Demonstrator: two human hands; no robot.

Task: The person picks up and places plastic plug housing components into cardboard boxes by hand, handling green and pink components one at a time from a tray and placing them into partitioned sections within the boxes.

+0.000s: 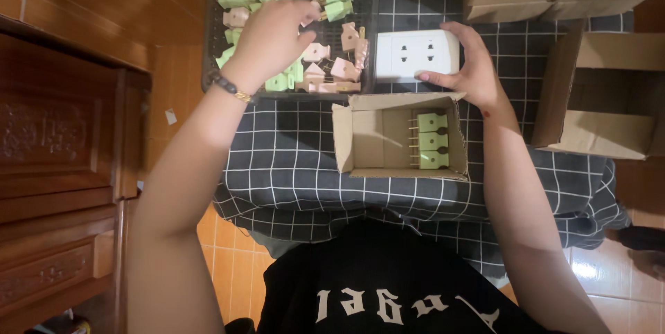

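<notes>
Green and pink plugs (325,74) fill the wire tray (211,64) where our left hand (270,36) pinches one, right hand (471,64) gripping the white socket block (415,53) beside the small carton (360,136); we'd lift cleanly, prongs aligned.

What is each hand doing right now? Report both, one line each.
Left hand: reaching into the dark wire basket of green and pink plastic plugs; grip cannot be told.
Right hand: closed on the white rectangular socket block.

L hand (273,36) fingertips hidden among plugs (315,53)
</notes>
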